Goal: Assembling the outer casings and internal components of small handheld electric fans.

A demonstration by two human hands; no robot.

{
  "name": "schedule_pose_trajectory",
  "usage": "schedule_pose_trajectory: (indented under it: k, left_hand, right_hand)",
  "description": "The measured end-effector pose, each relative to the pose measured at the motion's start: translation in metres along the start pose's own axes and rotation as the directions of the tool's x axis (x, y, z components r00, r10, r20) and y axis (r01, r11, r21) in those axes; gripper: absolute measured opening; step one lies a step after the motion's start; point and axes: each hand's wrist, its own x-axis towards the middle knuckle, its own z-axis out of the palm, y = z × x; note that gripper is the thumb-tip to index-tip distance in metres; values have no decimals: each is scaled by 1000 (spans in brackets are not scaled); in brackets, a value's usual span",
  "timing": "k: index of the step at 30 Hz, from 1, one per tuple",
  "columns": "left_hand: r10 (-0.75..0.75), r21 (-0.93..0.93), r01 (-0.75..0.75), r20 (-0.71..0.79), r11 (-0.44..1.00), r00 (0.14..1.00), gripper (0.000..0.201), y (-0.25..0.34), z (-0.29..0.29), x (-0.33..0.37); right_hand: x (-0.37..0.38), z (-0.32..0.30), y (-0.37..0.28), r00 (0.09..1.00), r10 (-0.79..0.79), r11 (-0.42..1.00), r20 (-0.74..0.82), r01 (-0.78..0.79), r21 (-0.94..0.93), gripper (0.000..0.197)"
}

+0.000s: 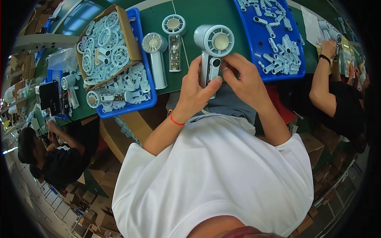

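A light-blue handheld fan [214, 41] stands head up before me, its round grille with a silver disc facing me. My left hand [193, 90] is closed around the left side of its handle, thumb across the lower front. On the handle's front lies a pale cover piece [214, 65] with a dark round button. My right hand [245, 81] has its fingers bent and closed at the handle's right edge, just below the fan head; the exact contact is partly hidden. To the left, a fan with its circuit board exposed [174, 49] and another fan [156, 61] lie on the green table.
At left, a cardboard box [135, 37] of ring and strip parts sits on a blue tray [149, 102] with more parts. Another blue tray [254, 43] of small covers is at right. Co-workers sit on both sides; one person's hand [328, 48] works at far right.
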Motion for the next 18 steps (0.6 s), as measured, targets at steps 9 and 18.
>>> schedule_pose_trajectory:
  k: [9, 18]
  left_hand:
    - [-51, -157, 51, 4, 986, 999, 54, 3, -1, -1]
    - [20, 157, -30, 65, 987, 998, 64, 2, -2, 0]
  right_hand:
    - [4, 11, 19, 995, -63, 979, -75, 77, 189, 31]
    - [10, 23, 28, 981, 62, 684, 183, -175, 708, 58]
